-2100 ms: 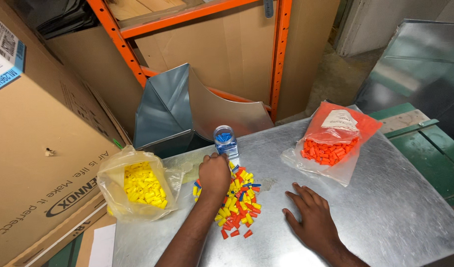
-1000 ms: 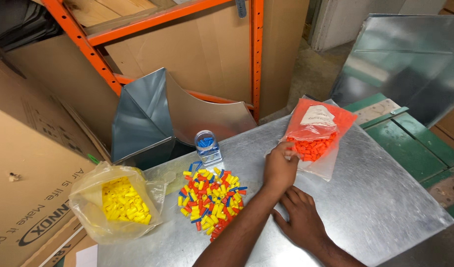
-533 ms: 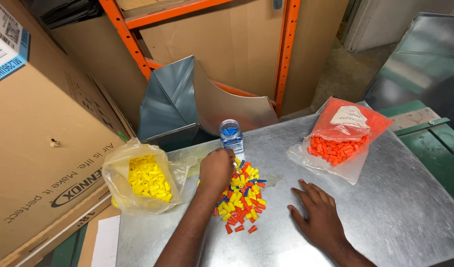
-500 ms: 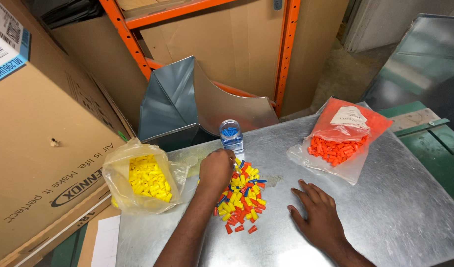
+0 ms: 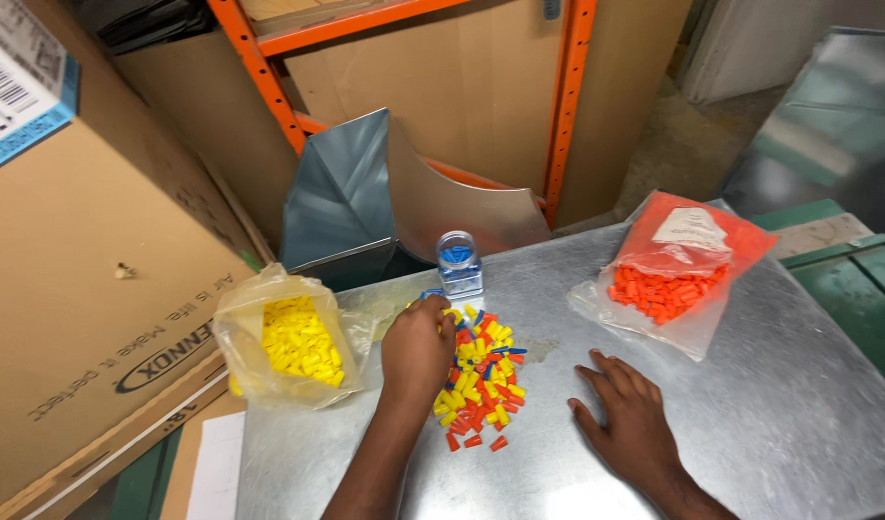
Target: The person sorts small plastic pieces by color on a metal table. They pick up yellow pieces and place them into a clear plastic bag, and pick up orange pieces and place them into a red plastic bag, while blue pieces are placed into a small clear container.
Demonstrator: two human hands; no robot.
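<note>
The left hand (image 5: 416, 349) rested on the near-left edge of the pile of small plastic caps (image 5: 481, 376), a mixed heap of yellow, red and blue pieces lying on the metal counter (image 5: 780, 424). Its fingers were curled downward into the pile; whether they pinched a cap could not be determined from this view. The right hand (image 5: 627, 416) lay flat and open on the counter, palm down with fingers spread, just to the right of the pile and not touching it. A small clear jar (image 5: 459, 264) containing blue caps stood upright at the far edge of the pile, just beyond the left hand. A clear bag of yellow caps (image 5: 286, 339) sat to the left of the left hand, near the counter's left edge. A bag of orange caps (image 5: 676, 272) lay on the far-right part of the counter, well apart from both hands. A large cardboard box (image 5: 86, 289) stood at the left, and a bent sheet-metal piece (image 5: 365, 193) leaned behind the counter against the orange rack (image 5: 568, 106).
</note>
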